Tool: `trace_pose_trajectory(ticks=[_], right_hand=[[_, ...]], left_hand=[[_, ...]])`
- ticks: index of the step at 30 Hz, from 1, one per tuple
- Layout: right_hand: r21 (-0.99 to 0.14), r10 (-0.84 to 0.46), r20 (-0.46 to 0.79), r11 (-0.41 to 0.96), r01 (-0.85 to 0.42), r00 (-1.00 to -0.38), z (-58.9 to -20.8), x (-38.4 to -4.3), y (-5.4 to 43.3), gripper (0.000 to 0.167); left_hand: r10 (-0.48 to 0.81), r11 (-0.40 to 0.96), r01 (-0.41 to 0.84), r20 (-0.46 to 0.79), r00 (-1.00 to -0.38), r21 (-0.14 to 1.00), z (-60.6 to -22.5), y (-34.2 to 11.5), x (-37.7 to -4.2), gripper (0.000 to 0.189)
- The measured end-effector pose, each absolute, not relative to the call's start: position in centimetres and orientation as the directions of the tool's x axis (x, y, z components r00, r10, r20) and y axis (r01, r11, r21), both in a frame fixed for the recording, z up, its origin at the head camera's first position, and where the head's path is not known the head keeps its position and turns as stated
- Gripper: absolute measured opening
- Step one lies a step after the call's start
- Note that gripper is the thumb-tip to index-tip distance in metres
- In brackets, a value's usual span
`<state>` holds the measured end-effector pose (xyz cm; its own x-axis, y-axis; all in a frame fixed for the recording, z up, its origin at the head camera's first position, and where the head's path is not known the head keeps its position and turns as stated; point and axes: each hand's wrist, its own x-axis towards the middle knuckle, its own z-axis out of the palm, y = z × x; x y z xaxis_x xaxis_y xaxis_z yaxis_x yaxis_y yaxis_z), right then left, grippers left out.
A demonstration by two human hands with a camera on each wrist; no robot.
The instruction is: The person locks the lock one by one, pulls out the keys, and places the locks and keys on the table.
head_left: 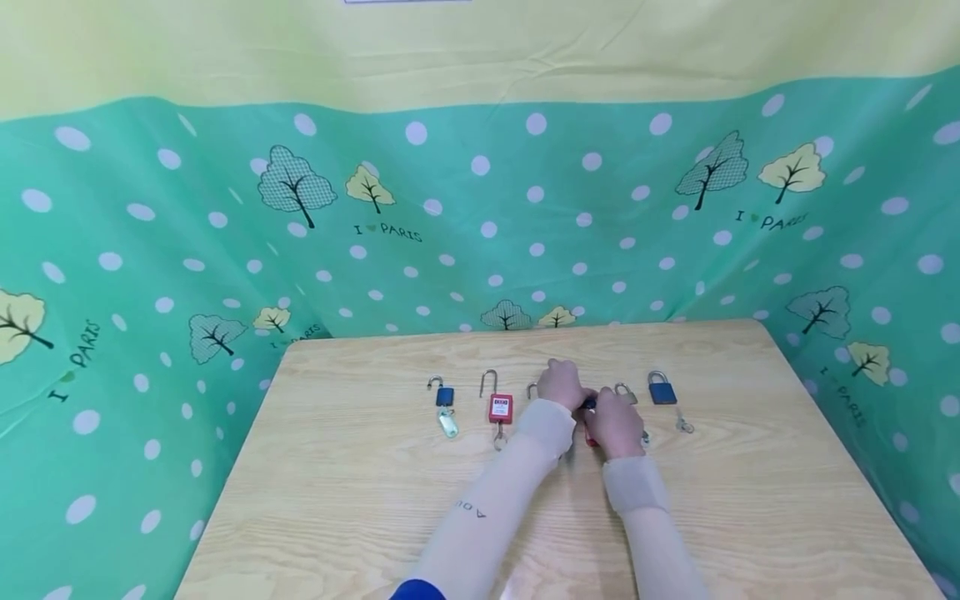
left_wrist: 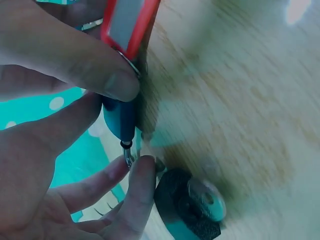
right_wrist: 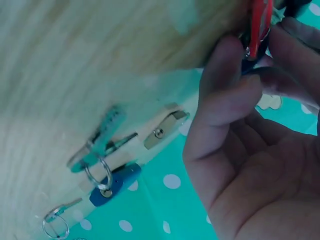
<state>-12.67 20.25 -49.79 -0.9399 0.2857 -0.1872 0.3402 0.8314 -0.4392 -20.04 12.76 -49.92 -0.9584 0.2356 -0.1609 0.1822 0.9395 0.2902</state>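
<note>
Both hands meet over a small blue padlock (head_left: 589,403), part of a row of padlocks on the wooden table (head_left: 420,508). Beside its shackle (left_wrist: 127,154), the fingers of my left hand (head_left: 561,385) pinch the lock in the left wrist view. My right hand (head_left: 618,425) grips the same lock from the other side, its thumb and fingers covering much of the body. A red-framed tag (left_wrist: 132,25) with a grey panel hangs by a metal ring near the lock. Fingers hide the keyhole end.
To the left lie a blue padlock (head_left: 446,397) and a red padlock (head_left: 500,408), shackles open. A black lock (left_wrist: 185,205) sits near the left fingers. On the right are a brass padlock (right_wrist: 162,131) and a blue padlock (head_left: 663,392) with keys (head_left: 684,425). A dotted curtain (head_left: 480,208) surrounds the table.
</note>
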Motion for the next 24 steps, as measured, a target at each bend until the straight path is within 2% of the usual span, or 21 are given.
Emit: trace_pose_trajectory(ticks=[3,9,12,16,24], right_hand=[[-0.457,0.273,-0.196,0.824,0.335,-0.942,-49.9,-12.9,20.4,0.027],[-0.514,0.270,-0.249,0.777,0.363,-0.930,-50.3,-13.0,21.0,0.023],[-0.549,0.250,-0.304,0.742,0.383,-0.919,-50.6,-13.0,21.3,0.023],[-0.607,0.227,-0.336,0.690,0.394,-0.914,-50.8,-13.1,21.7,0.024],[-0.697,0.188,-0.378,0.587,0.412,-0.907,-50.9,-13.2,22.5,0.026]], left_hand=[[0.229,0.928,0.170,-0.147,-0.962,0.330,-49.9,12.7,-20.1,0.049],[0.267,0.818,0.149,-0.137,-0.954,0.556,-50.0,12.1,-20.2,0.044],[0.270,0.775,0.110,-0.168,-0.948,0.623,-50.2,11.5,-20.4,0.038],[0.266,0.767,0.079,-0.204,-0.942,0.637,-50.4,11.2,-20.8,0.026],[0.267,0.778,0.068,-0.231,-0.936,0.625,-50.5,11.1,-21.4,0.018]])
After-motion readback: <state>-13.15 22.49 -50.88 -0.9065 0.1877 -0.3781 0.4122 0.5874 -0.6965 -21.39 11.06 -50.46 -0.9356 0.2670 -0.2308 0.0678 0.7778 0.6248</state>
